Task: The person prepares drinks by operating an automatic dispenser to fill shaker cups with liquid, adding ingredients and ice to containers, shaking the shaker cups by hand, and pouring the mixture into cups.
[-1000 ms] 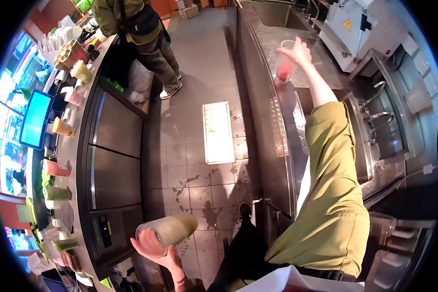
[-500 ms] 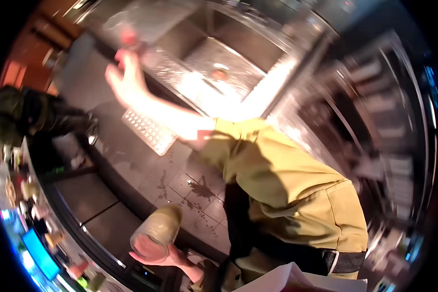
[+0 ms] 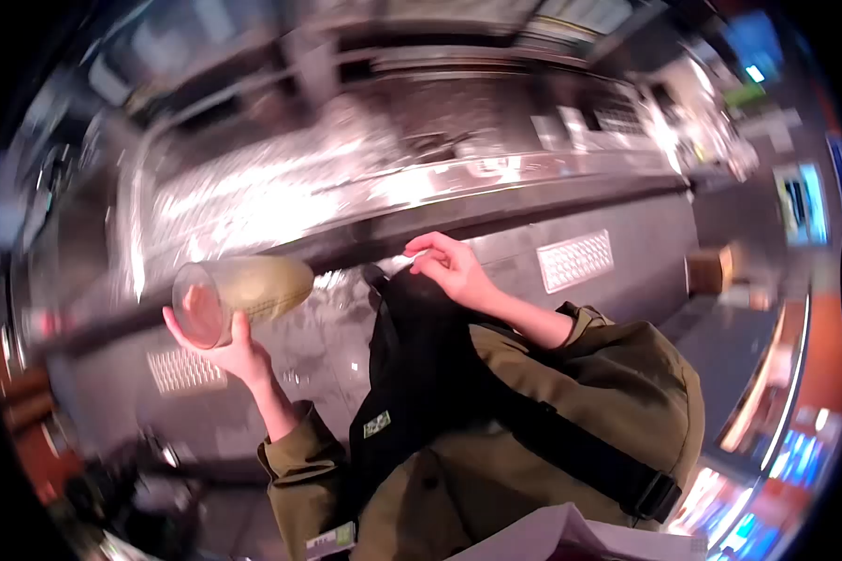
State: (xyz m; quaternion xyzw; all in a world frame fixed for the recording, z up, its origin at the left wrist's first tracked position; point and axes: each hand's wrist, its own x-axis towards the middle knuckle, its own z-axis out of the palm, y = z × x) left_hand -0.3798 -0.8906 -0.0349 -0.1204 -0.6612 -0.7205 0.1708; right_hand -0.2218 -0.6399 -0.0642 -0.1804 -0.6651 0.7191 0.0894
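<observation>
My left hand (image 3: 239, 353) is closed around the wide end of a tall, tapered see-through container (image 3: 264, 288) with a yellowish tint. Its broad round end faces left and its narrow end points right, so it lies nearly sideways in this view. Some pinkish colour shows through the wide end. In front of the black apron (image 3: 421, 346) is my right hand (image 3: 454, 271), its fingers loosely bent and apart with nothing visible in them.
A shiny metal counter (image 3: 421, 182), blurred by motion, runs along the far side. Perforated light mats (image 3: 575, 260) lie on the grey tiled floor (image 3: 323, 351), where wet patches show. A small brown box (image 3: 709, 270) stands at right; dark objects (image 3: 112, 486) blur at lower left.
The view has swung round from the sink to the long counter. My right hand has drawn back from beside a blurred red thing to my front. The left still holds the container.
</observation>
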